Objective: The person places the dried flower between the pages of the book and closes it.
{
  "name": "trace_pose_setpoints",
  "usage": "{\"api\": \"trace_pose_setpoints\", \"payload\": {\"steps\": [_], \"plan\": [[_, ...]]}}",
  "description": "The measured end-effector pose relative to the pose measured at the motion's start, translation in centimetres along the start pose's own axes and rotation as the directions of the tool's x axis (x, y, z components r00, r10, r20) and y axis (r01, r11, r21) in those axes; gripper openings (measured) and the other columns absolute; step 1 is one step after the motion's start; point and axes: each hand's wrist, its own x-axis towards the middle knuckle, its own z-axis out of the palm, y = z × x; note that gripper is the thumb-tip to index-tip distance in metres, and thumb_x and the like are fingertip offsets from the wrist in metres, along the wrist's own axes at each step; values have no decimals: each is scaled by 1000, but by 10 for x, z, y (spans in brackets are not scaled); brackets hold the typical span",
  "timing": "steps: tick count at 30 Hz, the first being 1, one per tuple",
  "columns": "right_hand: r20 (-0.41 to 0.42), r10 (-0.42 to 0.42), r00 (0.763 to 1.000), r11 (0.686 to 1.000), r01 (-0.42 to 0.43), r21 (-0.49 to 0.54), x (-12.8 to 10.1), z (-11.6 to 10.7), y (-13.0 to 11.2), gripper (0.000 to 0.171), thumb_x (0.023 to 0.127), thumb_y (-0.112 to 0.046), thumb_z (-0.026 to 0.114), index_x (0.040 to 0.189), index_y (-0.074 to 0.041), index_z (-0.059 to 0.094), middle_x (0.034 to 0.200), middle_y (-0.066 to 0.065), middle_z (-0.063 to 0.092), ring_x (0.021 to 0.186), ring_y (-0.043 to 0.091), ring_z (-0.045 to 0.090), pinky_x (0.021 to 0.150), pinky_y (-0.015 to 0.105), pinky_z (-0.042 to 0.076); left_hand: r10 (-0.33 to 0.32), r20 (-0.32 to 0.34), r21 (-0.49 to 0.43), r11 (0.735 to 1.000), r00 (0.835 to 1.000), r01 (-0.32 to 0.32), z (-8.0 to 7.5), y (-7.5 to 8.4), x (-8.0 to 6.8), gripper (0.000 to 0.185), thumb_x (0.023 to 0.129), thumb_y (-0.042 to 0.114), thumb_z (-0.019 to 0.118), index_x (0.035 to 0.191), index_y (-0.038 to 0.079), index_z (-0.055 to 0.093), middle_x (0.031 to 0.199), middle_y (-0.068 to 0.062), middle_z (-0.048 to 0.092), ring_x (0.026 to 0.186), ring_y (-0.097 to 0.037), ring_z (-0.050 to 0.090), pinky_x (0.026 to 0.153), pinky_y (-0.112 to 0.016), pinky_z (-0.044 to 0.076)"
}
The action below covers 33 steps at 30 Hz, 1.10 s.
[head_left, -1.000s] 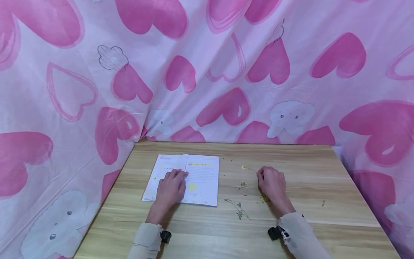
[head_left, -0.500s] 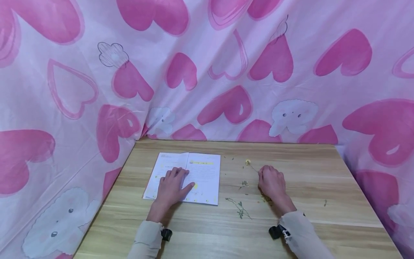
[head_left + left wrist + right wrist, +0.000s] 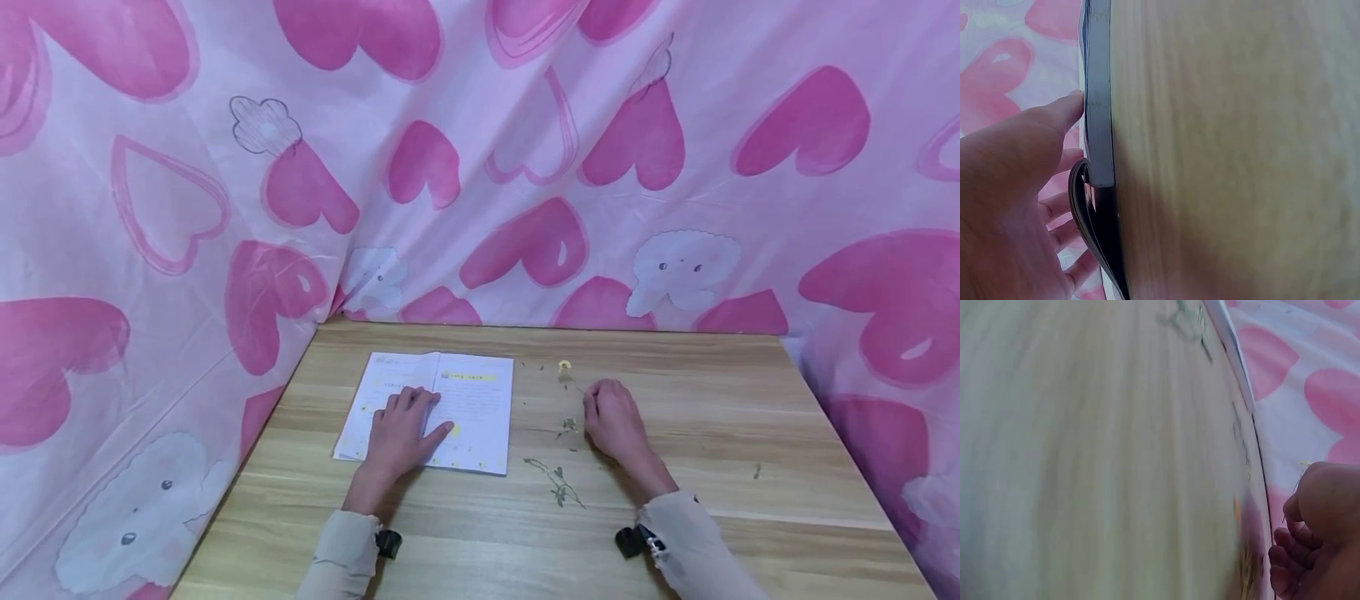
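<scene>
Pinching a flower stem [image 3: 572, 379], right hand [image 3: 615, 421] curls — left hand's [image 3: 401, 433] fingers [image 3: 1054, 206] spread flat on the booklet [image 3: 480, 400].

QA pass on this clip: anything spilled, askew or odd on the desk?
Yes: plant bits lie loose on the wooden table right of the open booklet, including a green sprig and small crumbs. The right hand pinches a thin stem with a yellow flower; the left hand rests flat on the booklet.
</scene>
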Motion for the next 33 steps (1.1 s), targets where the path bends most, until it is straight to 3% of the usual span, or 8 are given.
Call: {"api": "trace_pose_setpoints", "payload": {"steps": [4,9,18,25,33], "plan": [[-6,-19,1000,998,19,59,2,5,-13,17,109,-11,53,107,1,65,110,20,64,106,37,61,97,55,52,-1,4,-2,1000,1000,1,0,1,0,65,99,63,68,152,25,59,159,-9,53,143,-36,48,113,-67,44],[45,12,999,989,-18,144,4,13,-31,13,109,-13,54,108,-3,64,108,14,63,104,30,60,94,48,53,10,6,0,1000,1000,-10,2,1,2,65,100,63,67,152,26,58,160,-8,52,144,-35,47,113,-65,45],[107,21,994,980,-42,195,5,37,-73,13,108,-15,57,112,-6,65,114,11,65,107,26,62,96,44,57,21,-13,-12,1000,1000,-21,1,2,1,64,100,61,69,152,25,59,159,-9,52,143,-36,48,111,-65,45],[150,71,986,979,-97,177,6,54,-103,15,106,-19,60,112,-8,68,106,5,66,97,19,63,86,39,57,17,-11,-11,1000,1000,-17,1,1,0,63,101,62,68,152,25,58,160,-9,51,144,-35,47,112,-64,45],[165,57,985,990,-77,118,7,73,-126,14,104,-21,63,106,-9,70,98,3,65,89,19,59,79,36,52,15,-18,-12,1000,1000,-16,1,-1,-1,64,101,62,67,152,26,58,161,-9,51,145,-35,48,113,-64,45]]}}
